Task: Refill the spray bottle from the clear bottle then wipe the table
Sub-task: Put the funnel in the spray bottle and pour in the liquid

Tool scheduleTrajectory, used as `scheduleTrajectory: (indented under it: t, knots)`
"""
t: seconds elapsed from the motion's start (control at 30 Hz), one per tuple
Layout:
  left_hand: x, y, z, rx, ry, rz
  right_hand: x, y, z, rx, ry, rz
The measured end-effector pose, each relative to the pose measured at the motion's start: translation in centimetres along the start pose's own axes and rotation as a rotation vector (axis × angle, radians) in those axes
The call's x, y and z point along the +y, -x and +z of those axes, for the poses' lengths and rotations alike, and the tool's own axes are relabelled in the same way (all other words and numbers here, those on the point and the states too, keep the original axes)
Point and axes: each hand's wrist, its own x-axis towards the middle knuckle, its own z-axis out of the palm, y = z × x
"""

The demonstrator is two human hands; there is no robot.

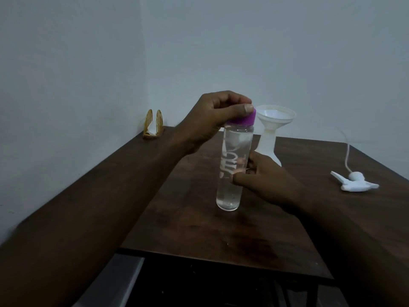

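Note:
A tall clear bottle (230, 191) with liquid inside stands upright on the dark wooden table (199, 229). My left hand (212, 116) grips its purple cap (243, 119) from above. My right hand (265, 178) holds the bottle's body around the middle. Just behind it stands the white spray bottle (269, 147) with a white funnel (276, 117) set in its neck. The spray head (354, 182) with its thin tube lies on the table at the right.
A gold napkin holder (152, 125) with a white napkin sits in the far left corner of the table against the wall. The table's near edge runs below my forearms, with dark floor space beneath.

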Motion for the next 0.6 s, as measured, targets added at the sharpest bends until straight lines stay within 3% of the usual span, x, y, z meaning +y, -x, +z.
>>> scheduleTrajectory:
  t: [0.1, 0.2, 0.37, 0.43, 0.6]
  knots:
    - [-0.1, 0.4, 0.5, 0.022, 0.023, 0.018, -0.5, -0.2, 0.1, 0.075, -0.025, -0.07]
    - [-0.1, 0.6, 0.8, 0.059, 0.057, 0.0, -1.5, -0.6, 1.1, 0.203, -0.232, -0.131]
    - [1.2, -0.1, 0.9, -0.187, 0.202, -0.139, -1.8, -1.9, 1.8, -0.037, -0.6, -0.125]
    - [1.9, -0.6, 1.3, -0.211, 0.224, -0.187, -1.7, -2.3, 1.9, -0.104, -0.7, -0.091]
    - [1.7, -1.1, 2.4, -0.011, 0.168, -0.132, -1.6, -2.8, 2.4, -0.009, -0.597, -0.155]
